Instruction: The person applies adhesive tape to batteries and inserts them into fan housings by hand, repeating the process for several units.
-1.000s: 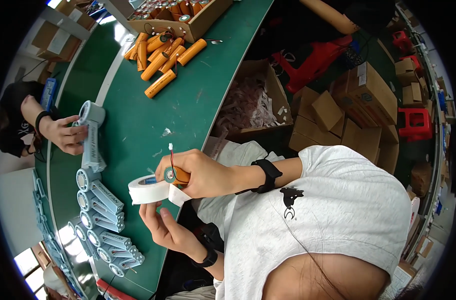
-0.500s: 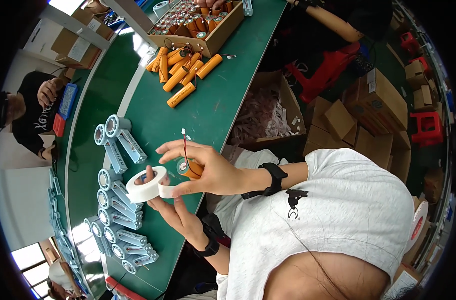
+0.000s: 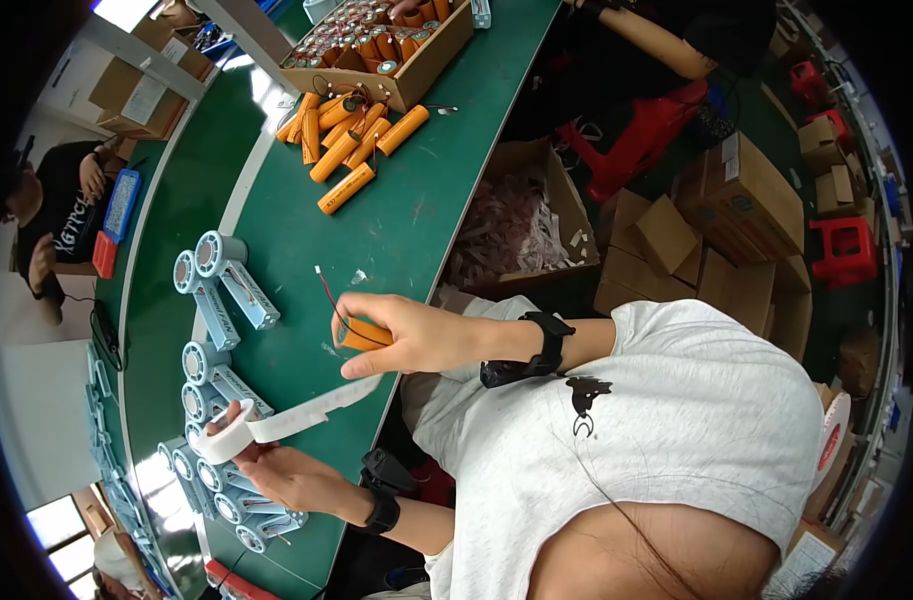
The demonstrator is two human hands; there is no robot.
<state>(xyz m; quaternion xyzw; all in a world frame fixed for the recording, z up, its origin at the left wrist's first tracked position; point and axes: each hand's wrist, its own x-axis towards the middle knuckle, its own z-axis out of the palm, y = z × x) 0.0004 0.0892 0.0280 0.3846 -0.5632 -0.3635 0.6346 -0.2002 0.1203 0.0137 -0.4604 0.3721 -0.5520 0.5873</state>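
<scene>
My right hand (image 3: pixel 416 333) is curled around an orange cylindrical battery (image 3: pixel 364 335), and a thin dark and red wire with a small white connector rises from it. In my left hand (image 3: pixel 294 482), a finger passes through a roll of white tape (image 3: pixel 226 440). From the roll a loose strip of tape (image 3: pixel 321 408) stretches up and to the right. The strip's far end lies just below my right thumb, and I cannot tell whether they touch. Light-blue handheld fans (image 3: pixel 238 295) lie on the green table (image 3: pixel 416 215) beyond my left hand.
Several orange batteries (image 3: pixel 344 150) are heaped below a cardboard box (image 3: pixel 416 80) of wired batteries. A carton of paper scraps (image 3: pixel 566 210) stands beside the table. Red stools (image 3: pixel 841 252) and brown cartons (image 3: pixel 741 195) are at the right. Other people sit nearby.
My left hand has moved down and left with the tape roll, away from my right hand, and a longer strip is drawn out. My right hand still holds the battery.
</scene>
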